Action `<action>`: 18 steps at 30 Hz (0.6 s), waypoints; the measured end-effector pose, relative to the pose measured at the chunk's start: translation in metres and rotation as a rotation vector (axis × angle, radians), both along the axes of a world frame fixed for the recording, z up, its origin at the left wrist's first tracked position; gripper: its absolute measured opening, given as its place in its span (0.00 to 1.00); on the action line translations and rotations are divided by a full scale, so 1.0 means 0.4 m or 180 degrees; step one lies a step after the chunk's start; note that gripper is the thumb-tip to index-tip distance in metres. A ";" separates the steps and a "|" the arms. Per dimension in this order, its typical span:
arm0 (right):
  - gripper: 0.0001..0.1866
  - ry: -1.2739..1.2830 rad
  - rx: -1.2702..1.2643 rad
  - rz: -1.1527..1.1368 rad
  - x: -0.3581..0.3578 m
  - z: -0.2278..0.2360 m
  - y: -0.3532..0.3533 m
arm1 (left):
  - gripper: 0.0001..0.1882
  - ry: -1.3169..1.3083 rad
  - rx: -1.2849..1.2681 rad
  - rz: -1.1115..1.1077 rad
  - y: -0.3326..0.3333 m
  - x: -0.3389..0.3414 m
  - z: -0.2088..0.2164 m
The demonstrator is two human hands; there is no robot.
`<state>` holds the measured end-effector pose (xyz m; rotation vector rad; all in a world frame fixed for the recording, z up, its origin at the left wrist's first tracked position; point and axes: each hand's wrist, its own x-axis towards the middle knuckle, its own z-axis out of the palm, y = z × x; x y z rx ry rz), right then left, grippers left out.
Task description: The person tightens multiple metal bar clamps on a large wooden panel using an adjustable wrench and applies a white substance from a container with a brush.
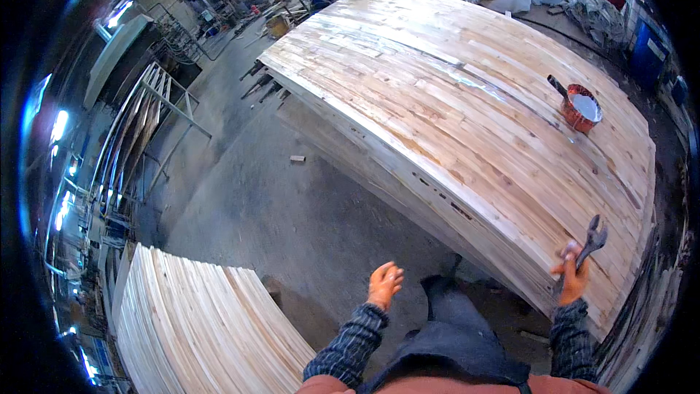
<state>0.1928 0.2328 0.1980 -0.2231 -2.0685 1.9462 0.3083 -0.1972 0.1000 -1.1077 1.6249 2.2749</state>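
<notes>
The right grip [574,281] is wrapped around the dark wrench [597,237], whose long axis slants forward and rightward over the near end of the wooden panels [437,102], while the left grip [383,286], loosely half-curled and seemingly empty, hangs well left of it.

Wd. panel stack [437,95] bears 1 red pot [571,109].

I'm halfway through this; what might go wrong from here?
The right hand holds a wrench over the wooden panel; if it slipped, it could dent the surface.
The open pot of white liquid stands on that panel, so a knock might spill it.
A small block lies on the floor and could trip someone.
</notes>
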 end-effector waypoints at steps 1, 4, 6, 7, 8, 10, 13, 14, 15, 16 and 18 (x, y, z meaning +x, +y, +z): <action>0.16 0.0245 0.0077 0.0003 -0.075 0.026 -0.044 | 0.30 0.0072 0.0111 -0.0092 -0.004 -0.072 0.002; 0.17 -0.0491 -0.0516 0.0093 -0.284 0.044 -0.158 | 0.30 0.0063 0.0239 -0.0384 -0.049 -0.260 0.015; 0.18 -0.0605 -0.0622 0.0116 -0.414 0.002 -0.205 | 0.31 0.0121 0.0359 -0.0544 -0.076 -0.395 0.036; 0.18 -0.0473 -0.0647 0.0094 -0.488 -0.011 -0.255 | 0.31 0.0176 0.0358 -0.0547 -0.112 -0.467 0.040; 0.19 -0.0398 -0.0615 0.0080 -0.545 -0.021 -0.309 | 0.31 0.0182 0.0418 -0.0528 -0.146 -0.519 0.031; 0.20 -0.0370 -0.0496 0.0213 -0.623 0.011 -0.428 | 0.30 0.0082 0.0490 -0.0370 -0.213 -0.592 0.018; 0.21 -0.0182 -0.0421 0.0429 -0.785 0.091 -0.619 | 0.30 -0.0038 0.0558 -0.0299 -0.336 -0.766 0.015; 0.22 -0.0135 -0.0413 0.0409 -0.844 0.078 -0.662 | 0.30 -0.0024 0.0625 -0.0199 -0.380 -0.825 0.013; 0.23 -0.0101 -0.0413 0.0387 -0.897 0.059 -0.711 | 0.31 -0.0055 0.0635 -0.0124 -0.435 -0.890 -0.006; 0.22 0.0037 -0.0403 0.0330 -0.945 0.041 -0.756 | 0.31 -0.0044 0.0518 0.0019 -0.481 -0.950 -0.039; 0.21 0.0035 -0.0555 0.0203 -1.029 0.007 -0.835 | 0.31 -0.0170 0.0313 0.0253 -0.562 -1.060 -0.093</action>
